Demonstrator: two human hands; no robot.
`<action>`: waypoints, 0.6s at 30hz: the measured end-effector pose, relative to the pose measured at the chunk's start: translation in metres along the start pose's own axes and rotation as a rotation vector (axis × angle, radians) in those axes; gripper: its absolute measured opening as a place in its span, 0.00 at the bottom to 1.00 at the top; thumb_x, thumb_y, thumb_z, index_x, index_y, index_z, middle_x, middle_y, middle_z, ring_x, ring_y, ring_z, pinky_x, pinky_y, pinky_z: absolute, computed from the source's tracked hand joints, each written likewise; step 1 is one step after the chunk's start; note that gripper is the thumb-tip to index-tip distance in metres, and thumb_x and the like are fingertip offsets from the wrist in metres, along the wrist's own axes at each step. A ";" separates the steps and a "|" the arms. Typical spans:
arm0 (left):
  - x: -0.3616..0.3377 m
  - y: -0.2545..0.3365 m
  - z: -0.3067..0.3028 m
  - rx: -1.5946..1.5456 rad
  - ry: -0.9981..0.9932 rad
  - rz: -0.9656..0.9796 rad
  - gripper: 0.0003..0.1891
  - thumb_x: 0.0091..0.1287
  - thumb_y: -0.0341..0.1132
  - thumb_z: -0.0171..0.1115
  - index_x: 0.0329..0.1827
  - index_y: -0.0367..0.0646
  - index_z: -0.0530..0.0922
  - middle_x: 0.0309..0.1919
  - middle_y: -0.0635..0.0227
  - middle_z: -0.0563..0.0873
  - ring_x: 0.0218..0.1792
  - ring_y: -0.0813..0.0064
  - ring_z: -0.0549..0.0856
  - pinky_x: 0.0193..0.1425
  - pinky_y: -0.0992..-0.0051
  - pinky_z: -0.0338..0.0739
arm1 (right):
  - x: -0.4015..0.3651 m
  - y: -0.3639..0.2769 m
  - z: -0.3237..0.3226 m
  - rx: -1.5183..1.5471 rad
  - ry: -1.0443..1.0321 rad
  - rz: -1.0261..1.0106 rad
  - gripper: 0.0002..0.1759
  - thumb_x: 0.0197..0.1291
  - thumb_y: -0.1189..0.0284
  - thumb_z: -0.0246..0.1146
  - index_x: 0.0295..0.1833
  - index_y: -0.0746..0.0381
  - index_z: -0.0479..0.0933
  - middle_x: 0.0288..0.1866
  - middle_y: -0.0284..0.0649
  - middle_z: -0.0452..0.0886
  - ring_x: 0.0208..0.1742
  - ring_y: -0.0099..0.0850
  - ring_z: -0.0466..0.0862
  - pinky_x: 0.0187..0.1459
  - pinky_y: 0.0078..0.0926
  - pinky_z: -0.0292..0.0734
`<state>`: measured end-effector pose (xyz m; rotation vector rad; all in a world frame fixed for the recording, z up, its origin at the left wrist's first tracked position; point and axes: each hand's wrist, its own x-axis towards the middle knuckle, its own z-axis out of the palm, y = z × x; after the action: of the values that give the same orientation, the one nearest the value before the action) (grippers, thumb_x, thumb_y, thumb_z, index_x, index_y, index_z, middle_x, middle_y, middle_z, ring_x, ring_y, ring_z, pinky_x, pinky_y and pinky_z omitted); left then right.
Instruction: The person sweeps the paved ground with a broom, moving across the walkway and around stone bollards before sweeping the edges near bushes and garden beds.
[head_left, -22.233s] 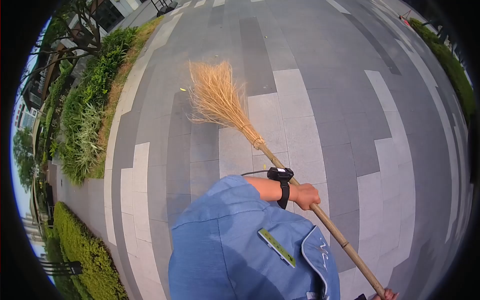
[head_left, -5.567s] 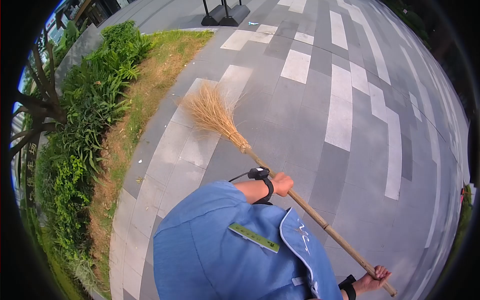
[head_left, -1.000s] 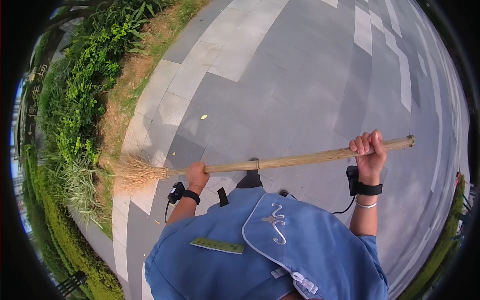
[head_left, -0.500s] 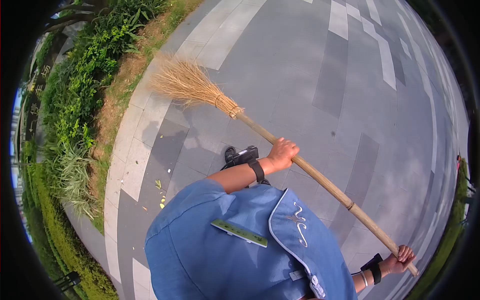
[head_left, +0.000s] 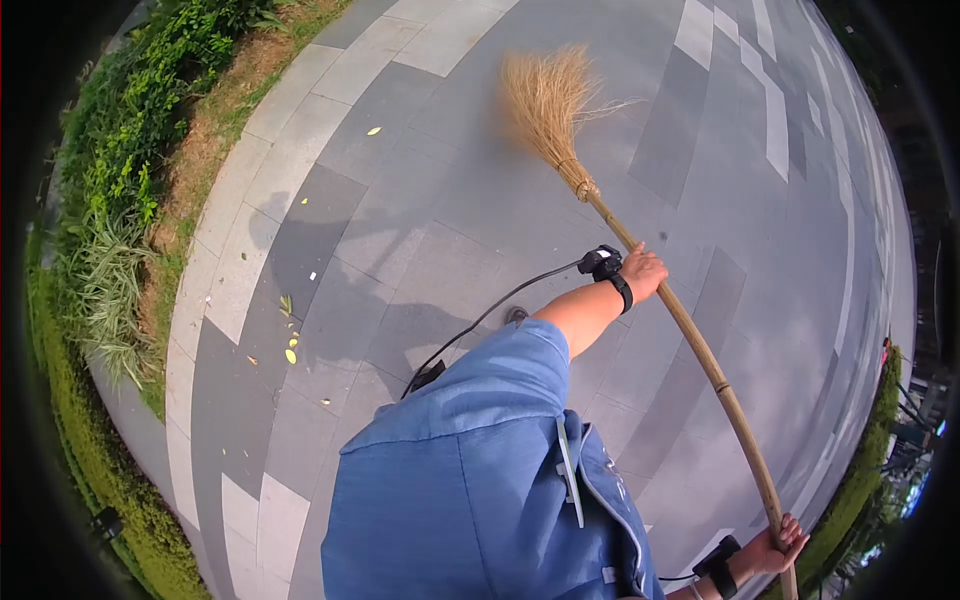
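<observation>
A straw broom (head_left: 722, 380) with a long bamboo handle stretches from the upper middle of the view to the lower right. My left hand (head_left: 642, 270) is wrapped round the handle a short way below the bristles. Near the handle's far end, at the lower right, my right hand (head_left: 778, 551) grips it too. The bristles (head_left: 549, 98) fan out over the grey paving, their left side blurred. Each wrist carries a black strapped device, and a cable runs from the left one (head_left: 601, 262) toward my body.
Grey and pale paving (head_left: 450, 270) spreads around me. Several yellow leaves (head_left: 291, 356) and small bits lie on it at the left. Beyond a pale stone edging run bare soil and green shrubs (head_left: 150, 130). A hedge (head_left: 110, 480) continues at the lower left.
The broom head has swung from left to right across the paving. My left hand has moved right and slightly up with the handle, and my right hand slightly down. Yellow leaves show near the edging.
</observation>
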<state>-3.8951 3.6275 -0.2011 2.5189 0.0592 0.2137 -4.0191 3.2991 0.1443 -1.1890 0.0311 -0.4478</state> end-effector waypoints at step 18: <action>-0.711 -0.068 -0.235 0.457 0.014 -0.937 0.05 0.47 0.29 0.57 0.27 0.48 0.75 0.31 0.67 0.78 0.41 0.65 0.75 0.58 0.57 0.58 | -0.314 0.065 0.055 0.388 -0.713 0.888 0.09 0.58 0.72 0.49 0.24 0.57 0.64 0.12 0.34 0.62 0.16 0.27 0.63 0.27 0.29 0.61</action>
<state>-4.6350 3.7516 -0.1504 2.6131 1.3789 -0.1897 -4.2707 3.4777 0.0414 -0.7876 -0.1353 0.7299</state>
